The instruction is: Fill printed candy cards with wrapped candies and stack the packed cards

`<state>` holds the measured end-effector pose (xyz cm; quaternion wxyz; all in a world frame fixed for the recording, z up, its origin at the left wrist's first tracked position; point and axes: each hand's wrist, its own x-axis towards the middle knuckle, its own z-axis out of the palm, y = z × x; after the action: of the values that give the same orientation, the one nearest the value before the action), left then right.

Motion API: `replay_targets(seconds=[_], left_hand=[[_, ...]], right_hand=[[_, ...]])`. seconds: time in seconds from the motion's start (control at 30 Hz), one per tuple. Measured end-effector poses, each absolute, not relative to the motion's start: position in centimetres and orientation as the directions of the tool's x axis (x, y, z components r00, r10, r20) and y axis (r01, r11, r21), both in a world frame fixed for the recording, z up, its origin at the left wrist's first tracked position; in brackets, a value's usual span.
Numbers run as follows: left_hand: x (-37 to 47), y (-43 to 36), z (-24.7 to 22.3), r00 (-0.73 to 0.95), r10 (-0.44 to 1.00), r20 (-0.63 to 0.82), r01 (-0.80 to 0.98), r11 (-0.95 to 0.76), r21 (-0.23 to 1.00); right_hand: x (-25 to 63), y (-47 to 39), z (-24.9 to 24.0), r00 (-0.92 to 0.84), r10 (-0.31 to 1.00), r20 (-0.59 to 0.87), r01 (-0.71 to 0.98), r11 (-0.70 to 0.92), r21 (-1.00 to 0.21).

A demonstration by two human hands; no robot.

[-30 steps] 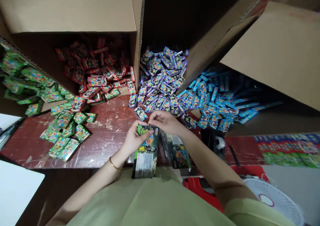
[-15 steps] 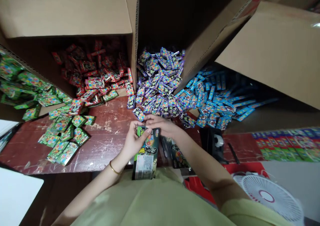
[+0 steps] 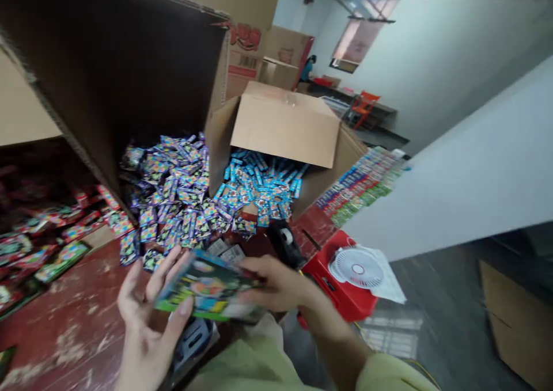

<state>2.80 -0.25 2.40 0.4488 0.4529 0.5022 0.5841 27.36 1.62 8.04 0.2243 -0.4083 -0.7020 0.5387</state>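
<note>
Low in the frame, both hands are on a flat printed pack, green-edged and blurred. The left hand, lower left, is spread wide, palm up, its thumb pressing the pack's near edge while the fingers fan out behind it. The right hand, at lower centre, is curled around the pack's right end, gripping it. The pack sits tilted just above the red worktop, over a dark packet lying there.

Just beyond the right hand stands a black tape dispenser, and to its right a small white fan rests on a red box.

Further back, a heap of purple packets spills from a big open carton in the upper left. Beside it, at centre, blue packets pour out of a smaller carton. At the left edge, red packets lie in shadow. Right of the blue heap, a neat row of coloured packs runs along a white surface.

Far off, upper centre, there's an orange chair by a wall.
</note>
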Motion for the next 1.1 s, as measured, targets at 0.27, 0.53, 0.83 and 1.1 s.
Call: replay_targets(seconds=[0.27, 0.53, 0.83, 1.1], left_hand=[[3.9, 0.4, 1.0, -0.209, 0.949, -0.237, -0.179, 0.202, 0.963], [1.0, -1.7, 0.8, -0.339, 0.919, -0.203, -0.045, 0.200, 0.979], [1.5, -3.1, -1.8, -0.208, 0.978, -0.030, 0.265, 0.086, 0.960], [8.9, -1.9, -5.0, 0.747, 0.661, -0.070, 0.495, -0.482, 0.723]], right_hand=[[50.2, 2.7, 13.9, 0.630, 0.775, 0.043, 0.769, -0.631, 0.103], [54.8, 14.0, 5.8, 0.582, 0.794, 0.173, 0.804, -0.594, 0.021], [50.6, 10.2, 2.3, 0.411, 0.673, 0.615, 0.911, -0.274, -0.308], [28.4, 8.1, -4.2, -0.581, 0.812, 0.058, 0.577, 0.460, -0.675]])
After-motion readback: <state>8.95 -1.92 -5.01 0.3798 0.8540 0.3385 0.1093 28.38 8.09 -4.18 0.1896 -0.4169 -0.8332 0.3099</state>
